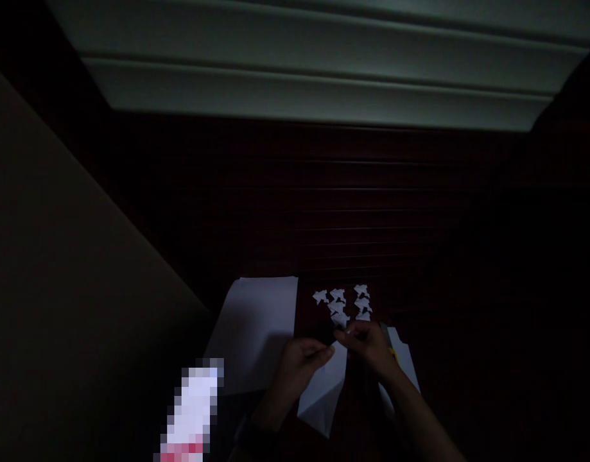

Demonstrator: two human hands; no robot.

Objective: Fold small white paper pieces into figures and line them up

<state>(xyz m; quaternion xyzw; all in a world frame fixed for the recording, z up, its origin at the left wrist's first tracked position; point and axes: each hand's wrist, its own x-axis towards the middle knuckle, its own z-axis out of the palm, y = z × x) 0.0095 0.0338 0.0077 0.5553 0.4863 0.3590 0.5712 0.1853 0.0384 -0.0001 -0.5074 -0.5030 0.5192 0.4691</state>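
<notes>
In dim light, my left hand pinches the upper left edge of a partly folded sheet of white paper. My right hand closes with thumb and fingertips at the top corner of that same paper. The paper's lower end hangs down in a creased point. Just beyond my fingers lie several small folded paper figures, set in rough columns on the dark surface. Shadow hides the exact grip of the fingertips.
A large white sheet lies to the left. Right of my right hand is more white paper, with a yellow object partly hidden by the wrist. A blurred-out bright patch is at lower left. Pale slats rise behind.
</notes>
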